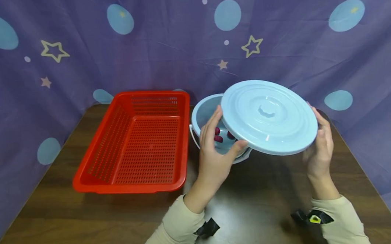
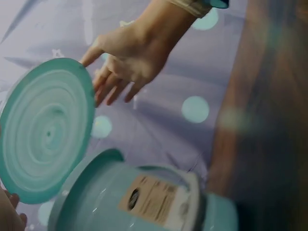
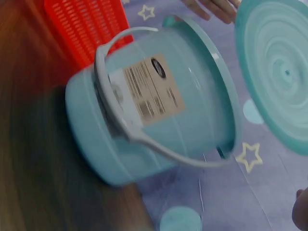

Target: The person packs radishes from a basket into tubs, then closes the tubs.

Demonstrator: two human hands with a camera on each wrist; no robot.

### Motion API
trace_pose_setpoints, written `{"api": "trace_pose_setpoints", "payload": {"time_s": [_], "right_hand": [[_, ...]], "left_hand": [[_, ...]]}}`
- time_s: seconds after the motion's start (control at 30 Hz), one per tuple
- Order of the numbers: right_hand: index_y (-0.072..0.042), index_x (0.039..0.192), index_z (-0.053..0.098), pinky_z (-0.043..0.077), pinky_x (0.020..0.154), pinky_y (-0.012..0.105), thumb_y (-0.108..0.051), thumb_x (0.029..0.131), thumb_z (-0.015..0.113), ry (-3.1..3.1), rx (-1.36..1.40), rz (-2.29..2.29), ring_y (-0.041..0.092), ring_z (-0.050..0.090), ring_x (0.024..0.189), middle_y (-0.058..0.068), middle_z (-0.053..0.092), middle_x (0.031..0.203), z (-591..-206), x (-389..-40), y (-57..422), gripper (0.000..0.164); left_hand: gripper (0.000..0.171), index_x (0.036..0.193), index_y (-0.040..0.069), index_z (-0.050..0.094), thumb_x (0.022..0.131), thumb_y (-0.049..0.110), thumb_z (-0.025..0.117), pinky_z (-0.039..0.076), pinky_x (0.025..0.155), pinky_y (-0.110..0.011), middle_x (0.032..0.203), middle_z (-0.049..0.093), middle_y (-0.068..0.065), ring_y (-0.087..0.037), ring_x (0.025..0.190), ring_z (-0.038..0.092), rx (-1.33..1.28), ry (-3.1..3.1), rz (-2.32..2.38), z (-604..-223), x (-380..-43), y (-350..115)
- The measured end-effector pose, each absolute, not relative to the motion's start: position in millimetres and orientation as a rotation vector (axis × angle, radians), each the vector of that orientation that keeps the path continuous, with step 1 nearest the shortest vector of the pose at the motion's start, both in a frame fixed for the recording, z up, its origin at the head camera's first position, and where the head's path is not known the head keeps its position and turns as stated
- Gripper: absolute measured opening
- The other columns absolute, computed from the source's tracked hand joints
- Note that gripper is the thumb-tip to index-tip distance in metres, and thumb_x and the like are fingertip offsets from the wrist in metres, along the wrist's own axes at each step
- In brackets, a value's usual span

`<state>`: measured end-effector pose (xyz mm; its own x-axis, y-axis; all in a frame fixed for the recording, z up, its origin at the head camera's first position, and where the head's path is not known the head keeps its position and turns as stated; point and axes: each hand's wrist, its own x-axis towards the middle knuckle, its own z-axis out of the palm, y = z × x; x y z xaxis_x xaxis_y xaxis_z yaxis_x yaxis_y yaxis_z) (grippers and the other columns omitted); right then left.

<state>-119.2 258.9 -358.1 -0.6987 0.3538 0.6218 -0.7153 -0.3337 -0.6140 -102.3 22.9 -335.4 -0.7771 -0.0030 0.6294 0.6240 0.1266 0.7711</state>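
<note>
A light blue round lid (image 1: 278, 121) with a small central knob is held tilted between both hands. My left hand (image 1: 214, 159) grips its left rim, with the thumb at the lower edge. At the opposite rim, my right hand (image 1: 320, 152) holds the lid by its edge. Below and to the left stands a light blue bucket (image 3: 144, 106), its mouth partly covered by the lid in the head view. Inside it lie several small dark red, rough-skinned pieces (image 1: 218, 139). The lid's underside shows ring-shaped ridges in both wrist views.
A red perforated plastic basket (image 1: 150, 146) stands left of the bucket on the wooden table (image 1: 121, 221). The bucket has a pale handle (image 3: 115, 115) hanging at its side and a brown paper label (image 3: 153, 91). A purple patterned curtain (image 1: 165, 46) hangs behind.
</note>
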Motion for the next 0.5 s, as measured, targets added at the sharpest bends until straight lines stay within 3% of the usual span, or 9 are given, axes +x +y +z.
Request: {"api": "trace_pose_setpoints", "payload": {"time_s": [0.07, 0.2, 0.3, 0.4, 0.5], "right_hand": [[0.006, 0.134, 0.053, 0.033, 0.11, 0.03, -0.022, 0.098, 0.056, -1.292, 0.467, 2.062, 0.03, 0.04, 0.136, 0.019, 0.05, 0.141, -359, -123, 250, 0.045], [0.002, 0.136, 0.053, 0.03, 0.111, 0.029, -0.027, 0.1, 0.055, -1.355, 0.413, 2.082, 0.027, 0.039, 0.138, 0.015, 0.05, 0.143, -363, -129, 234, 0.047], [0.002, 0.137, 0.052, 0.026, 0.114, 0.03, -0.028, 0.1, 0.056, -1.369, 0.426, 2.08, 0.027, 0.035, 0.141, 0.015, 0.048, 0.146, -366, -134, 226, 0.048], [0.002, 0.139, 0.05, 0.021, 0.116, 0.031, -0.025, 0.101, 0.055, -1.414, 0.453, 2.074, 0.027, 0.031, 0.143, 0.015, 0.046, 0.148, -367, -139, 221, 0.048], [0.003, 0.141, 0.047, 0.021, 0.116, 0.031, -0.021, 0.102, 0.052, -1.517, 0.434, 2.068, 0.026, 0.032, 0.143, 0.015, 0.045, 0.149, -368, -141, 218, 0.046]], "left_hand": [[0.087, 0.154, 0.015, 0.035, 0.086, 0.062, 0.063, 0.025, 0.114, -0.049, 0.159, 0.032, 0.001, -0.019, 0.142, 0.029, -0.561, -1.969, -1.671, -332, -104, 15], [0.091, 0.155, 0.014, 0.032, 0.085, 0.068, 0.056, 0.02, 0.116, -0.05, 0.16, 0.029, 0.003, -0.018, 0.145, 0.024, -0.521, -2.093, -1.621, -325, -109, -2], [0.094, 0.155, 0.015, 0.032, 0.083, 0.072, 0.053, 0.026, 0.114, -0.048, 0.16, 0.027, 0.006, -0.015, 0.144, 0.022, -0.498, -2.197, -1.599, -320, -112, -15], [0.095, 0.155, 0.014, 0.032, 0.082, 0.07, 0.054, 0.026, 0.114, -0.05, 0.161, 0.026, 0.004, -0.018, 0.145, 0.021, -0.475, -2.294, -1.589, -317, -117, -27], [0.087, 0.155, 0.013, 0.031, 0.087, 0.058, 0.06, 0.023, 0.116, -0.048, 0.161, 0.027, -0.001, -0.02, 0.147, 0.021, -0.431, -2.405, -1.597, -316, -123, -37]]}}
